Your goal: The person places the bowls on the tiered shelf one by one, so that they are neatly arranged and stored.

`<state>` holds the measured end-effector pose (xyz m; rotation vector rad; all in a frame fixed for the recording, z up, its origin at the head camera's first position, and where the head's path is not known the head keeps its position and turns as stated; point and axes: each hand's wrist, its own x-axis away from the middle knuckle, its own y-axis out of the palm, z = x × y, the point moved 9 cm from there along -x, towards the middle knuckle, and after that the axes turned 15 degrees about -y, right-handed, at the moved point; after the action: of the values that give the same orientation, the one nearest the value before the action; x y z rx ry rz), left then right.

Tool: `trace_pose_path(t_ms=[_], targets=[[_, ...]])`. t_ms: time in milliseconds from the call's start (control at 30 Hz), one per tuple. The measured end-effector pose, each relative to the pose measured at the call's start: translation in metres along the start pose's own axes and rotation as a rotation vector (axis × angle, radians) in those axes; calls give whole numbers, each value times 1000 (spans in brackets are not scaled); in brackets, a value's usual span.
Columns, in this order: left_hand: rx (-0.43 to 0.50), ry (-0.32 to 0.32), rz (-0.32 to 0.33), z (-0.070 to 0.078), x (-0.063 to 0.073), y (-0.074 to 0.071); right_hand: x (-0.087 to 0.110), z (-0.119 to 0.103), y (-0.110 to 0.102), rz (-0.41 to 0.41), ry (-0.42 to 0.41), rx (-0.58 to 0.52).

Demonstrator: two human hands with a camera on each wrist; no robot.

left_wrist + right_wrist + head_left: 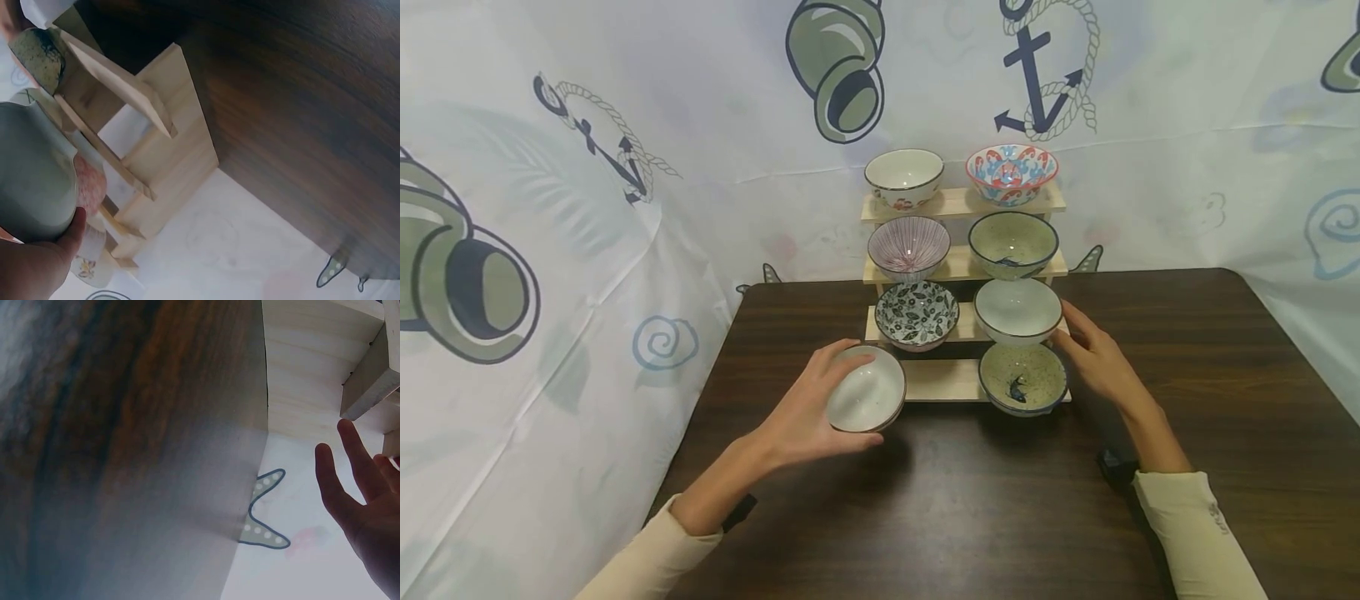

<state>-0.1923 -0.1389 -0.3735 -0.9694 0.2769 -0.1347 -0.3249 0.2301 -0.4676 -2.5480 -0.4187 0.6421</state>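
My left hand (pixel 820 408) grips a small white bowl (pixel 868 390) with a dark rim, thumb at its near side and fingers at the far side. The bowl is tilted at the front left of the wooden tiered rack (pixel 943 381); in the left wrist view this bowl (pixel 34 172) looks grey-green. My right hand (pixel 1097 354) is at the right edge of another white bowl (pixel 1018 308) on the rack. Its visible fingers are spread in the right wrist view, and whether they touch the bowl is unclear. Below sits a speckled green bowl (pixel 1037 375) with a dark motif.
Higher up stand a black-and-white floral bowl (pixel 917 315), a purple striped bowl (pixel 910 247), a green bowl (pixel 1011 242), a white flower-patterned bowl (pixel 904 177) and a red-blue patterned bowl (pixel 1011 173). The rack rests on a dark wooden table (pixel 955 500), before a printed cloth backdrop (pixel 715 83).
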Motion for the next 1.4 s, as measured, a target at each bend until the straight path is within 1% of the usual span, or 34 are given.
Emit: trace_pose_path(t_ms=[233,367,533,767,967,1167,1400], targets=[[-10,18,-20,3,-2,11,1,0,-1,1,-3,-2],[-6,11,-33,5,-3,15,1,1,-1,4,6,1],[-8,4,-48,6,-5,22,0,0,-2,3,-4,-7],[-1,24,-49,9,-7,30,1,3,-1,1,5,-3],[-1,13,-59,10,-8,38,0,0,-1,2,-6,-1],[12,-20,-79,9,-9,46,-1,-1,-2,1,-20,-12],[10,-23,-50,9,-12,56,1,0,-2,-3,3,-4]])
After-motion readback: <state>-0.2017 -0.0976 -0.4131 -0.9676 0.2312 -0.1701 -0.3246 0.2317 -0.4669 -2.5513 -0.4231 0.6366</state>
